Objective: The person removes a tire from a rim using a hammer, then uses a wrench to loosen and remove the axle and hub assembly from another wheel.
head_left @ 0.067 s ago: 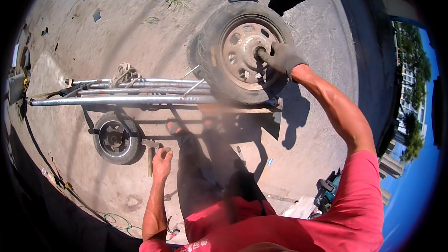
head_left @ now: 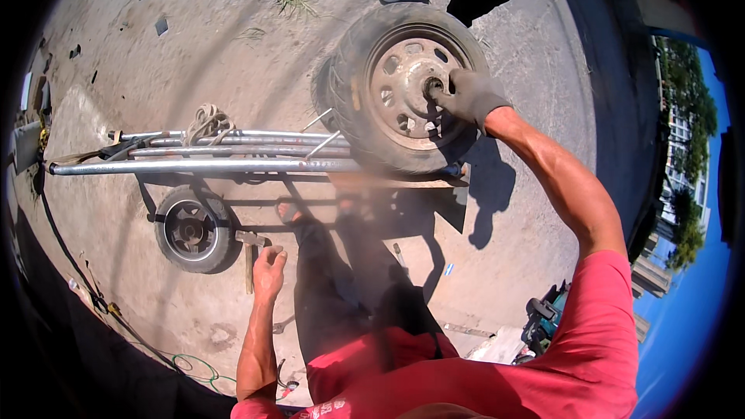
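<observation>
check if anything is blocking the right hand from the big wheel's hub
Nothing visible stands in the way: the gloved right hand is right at the hub in the middle of the big wheel.

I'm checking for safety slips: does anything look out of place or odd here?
One thing: the right hand, at the wheel, wears a glove, while the left hand is bare, an uneven match. No spill shows.

Dusty ground (head_left: 233,70) lies sunlit, with green trees (head_left: 689,105) against blue sky (head_left: 687,334).
</observation>
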A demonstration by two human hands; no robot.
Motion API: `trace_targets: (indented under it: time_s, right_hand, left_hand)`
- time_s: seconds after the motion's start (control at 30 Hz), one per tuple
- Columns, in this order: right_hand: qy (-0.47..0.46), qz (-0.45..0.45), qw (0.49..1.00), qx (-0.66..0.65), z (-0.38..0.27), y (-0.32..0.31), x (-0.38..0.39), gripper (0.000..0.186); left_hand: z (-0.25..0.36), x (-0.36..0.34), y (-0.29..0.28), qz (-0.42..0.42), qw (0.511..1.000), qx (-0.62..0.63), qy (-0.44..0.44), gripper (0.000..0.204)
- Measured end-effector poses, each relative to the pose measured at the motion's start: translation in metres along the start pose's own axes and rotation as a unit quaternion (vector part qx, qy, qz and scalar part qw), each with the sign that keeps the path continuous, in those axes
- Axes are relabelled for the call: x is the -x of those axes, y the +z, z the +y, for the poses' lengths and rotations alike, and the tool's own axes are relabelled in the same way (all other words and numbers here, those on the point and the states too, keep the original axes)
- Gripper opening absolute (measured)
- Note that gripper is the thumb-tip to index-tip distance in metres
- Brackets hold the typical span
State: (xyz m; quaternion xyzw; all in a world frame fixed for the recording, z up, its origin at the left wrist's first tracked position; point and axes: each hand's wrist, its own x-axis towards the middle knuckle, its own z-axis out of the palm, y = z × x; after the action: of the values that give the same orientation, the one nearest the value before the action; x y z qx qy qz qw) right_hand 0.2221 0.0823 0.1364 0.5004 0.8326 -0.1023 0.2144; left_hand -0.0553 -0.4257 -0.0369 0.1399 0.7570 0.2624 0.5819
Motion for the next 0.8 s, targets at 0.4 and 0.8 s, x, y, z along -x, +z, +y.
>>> trace_targets:
  time_s: [0.4,0.8]
  right_hand:
    - [0.094,-0.050,0.986,-0.125,0.069,0.092,-0.046,0.051]
    - [-0.112,0.007,0.992,0.055,0.010,0.002,-0.013,0.043]
  left_hand:
    - [0.024,0.004,0.028,-0.020,0.999,0.029,0.026,0.030]
    - [0.173,-0.055,-0.003,0.171,0.918,-0.081,0.349,0.018]
